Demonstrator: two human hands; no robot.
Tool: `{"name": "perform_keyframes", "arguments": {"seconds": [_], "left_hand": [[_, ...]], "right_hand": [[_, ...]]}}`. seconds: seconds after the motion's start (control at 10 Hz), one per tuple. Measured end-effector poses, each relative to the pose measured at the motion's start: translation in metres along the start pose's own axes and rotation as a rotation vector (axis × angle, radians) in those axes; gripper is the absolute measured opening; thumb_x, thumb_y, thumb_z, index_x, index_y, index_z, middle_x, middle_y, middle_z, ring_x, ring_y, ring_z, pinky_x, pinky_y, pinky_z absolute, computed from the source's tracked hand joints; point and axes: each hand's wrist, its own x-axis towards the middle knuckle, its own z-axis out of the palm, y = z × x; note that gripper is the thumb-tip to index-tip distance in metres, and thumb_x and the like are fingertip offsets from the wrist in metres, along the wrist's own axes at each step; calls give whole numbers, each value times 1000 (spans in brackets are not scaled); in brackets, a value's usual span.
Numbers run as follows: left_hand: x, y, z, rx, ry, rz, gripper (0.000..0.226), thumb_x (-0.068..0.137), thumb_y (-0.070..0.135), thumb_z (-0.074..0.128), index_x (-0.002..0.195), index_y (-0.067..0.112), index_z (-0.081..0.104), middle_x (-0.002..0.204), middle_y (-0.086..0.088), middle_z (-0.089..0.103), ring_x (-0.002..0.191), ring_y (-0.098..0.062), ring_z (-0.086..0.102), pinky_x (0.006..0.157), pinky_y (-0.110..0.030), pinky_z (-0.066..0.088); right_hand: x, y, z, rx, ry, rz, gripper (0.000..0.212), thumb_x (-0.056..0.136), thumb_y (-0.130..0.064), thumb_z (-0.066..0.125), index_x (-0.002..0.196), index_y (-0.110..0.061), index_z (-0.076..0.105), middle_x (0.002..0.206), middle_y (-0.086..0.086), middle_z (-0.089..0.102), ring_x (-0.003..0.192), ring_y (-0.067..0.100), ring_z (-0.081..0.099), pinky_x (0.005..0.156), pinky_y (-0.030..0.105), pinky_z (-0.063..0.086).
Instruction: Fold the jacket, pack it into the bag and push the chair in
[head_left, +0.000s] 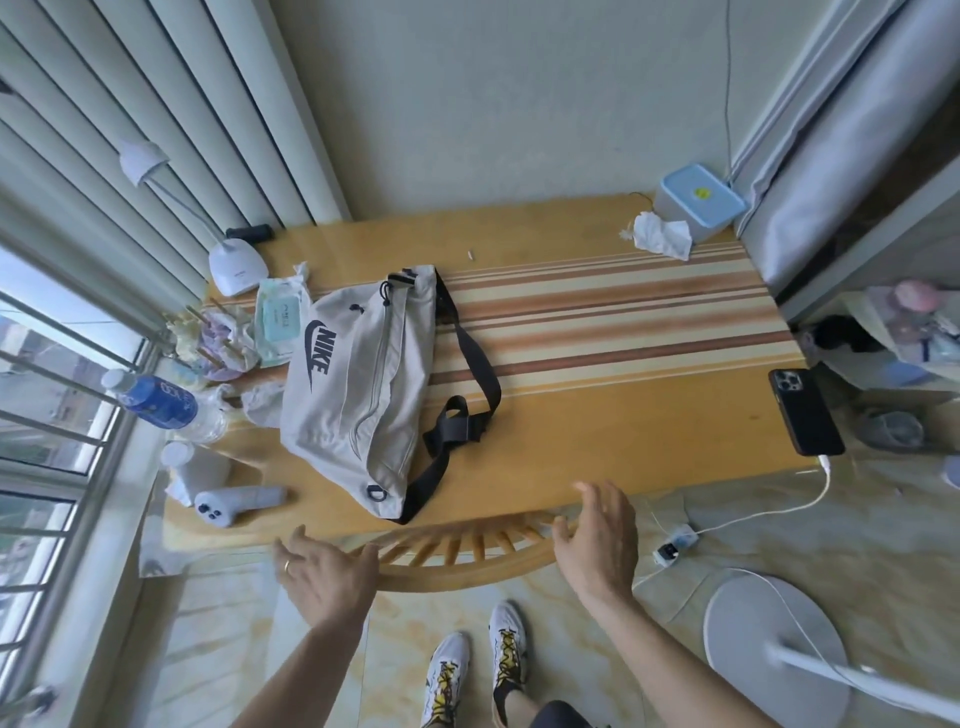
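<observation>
A beige bag (358, 384) with a black strap lies bulging on the wooden table (597, 415), left of centre. The jacket is not in sight. The wooden chair (457, 564) sits pushed under the table's front edge, only its curved spindle back showing. My left hand (324, 574) hovers at the left end of the chair back, fingers spread, holding nothing. At the right end of the chair back is my right hand (600, 540), open too, fingers apart; whether either hand touches the wood I cannot tell.
A black phone (805, 410) on a white charging cable lies at the table's right edge. A water bottle (161, 402), desk lamp (236, 267), wipes pack and grey controller (236, 504) crowd the left side. A blue box (698, 200) stands at the back right. A fan base (776, 639) is on the floor.
</observation>
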Motion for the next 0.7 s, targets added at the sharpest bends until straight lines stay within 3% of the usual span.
{"name": "perform_keyframes", "arguments": {"seconds": [0.1, 0.2, 0.3, 0.4, 0.5, 0.6, 0.7], "left_hand": [[0, -2, 10, 314, -3, 422, 64, 87, 55, 59, 137, 15, 55, 152, -20, 47, 148, -36, 31, 122, -51, 19], [-14, 7, 14, 517, -190, 632, 73, 90, 72, 17, 120, 29, 68, 124, -2, 70, 122, -24, 60, 118, -47, 29], [-31, 10, 14, 575, -255, 771, 86, 90, 72, -2, 103, 32, 73, 107, 4, 76, 107, -19, 67, 103, -41, 41], [-37, 10, 12, 601, -270, 787, 81, 92, 66, -1, 93, 30, 72, 103, 6, 77, 107, -19, 68, 94, -38, 41], [-35, 11, 8, 635, -321, 760, 64, 100, 60, 14, 94, 29, 70, 103, 2, 76, 108, -21, 66, 88, -37, 40], [-38, 12, 4, 660, -352, 776, 58, 105, 54, 19, 93, 26, 68, 102, -1, 74, 103, -25, 67, 80, -37, 37], [-45, 10, -2, 660, -362, 795, 53, 106, 51, 21, 102, 27, 68, 104, -3, 72, 102, -28, 67, 79, -37, 38]], "right_hand": [[5, 8, 9, -308, -98, -313, 33, 95, -50, 51, 96, -24, 71, 106, 0, 74, 112, 24, 65, 121, 54, 23], [3, 6, 8, -416, -172, -446, 75, 102, -59, 10, 92, -21, 74, 89, 0, 75, 92, 23, 66, 114, 51, 22], [1, 2, 2, -476, -223, -478, 103, 93, -59, -19, 95, -17, 75, 96, 5, 75, 98, 28, 59, 105, 49, 29], [1, 0, -1, -473, -252, -476, 104, 91, -58, -21, 99, -15, 74, 103, 6, 74, 107, 30, 57, 105, 50, 27], [2, -4, -7, -475, -305, -429, 83, 99, -59, -1, 98, -19, 73, 102, 3, 75, 107, 27, 58, 105, 47, 28], [3, -7, -15, -317, -343, -367, 47, 102, -53, 36, 97, -24, 72, 96, 0, 76, 95, 24, 66, 105, 43, 35], [-1, -11, -35, 21, -330, -236, 32, 100, -45, 50, 103, -23, 73, 98, -2, 77, 88, 20, 70, 86, 35, 55]]}}
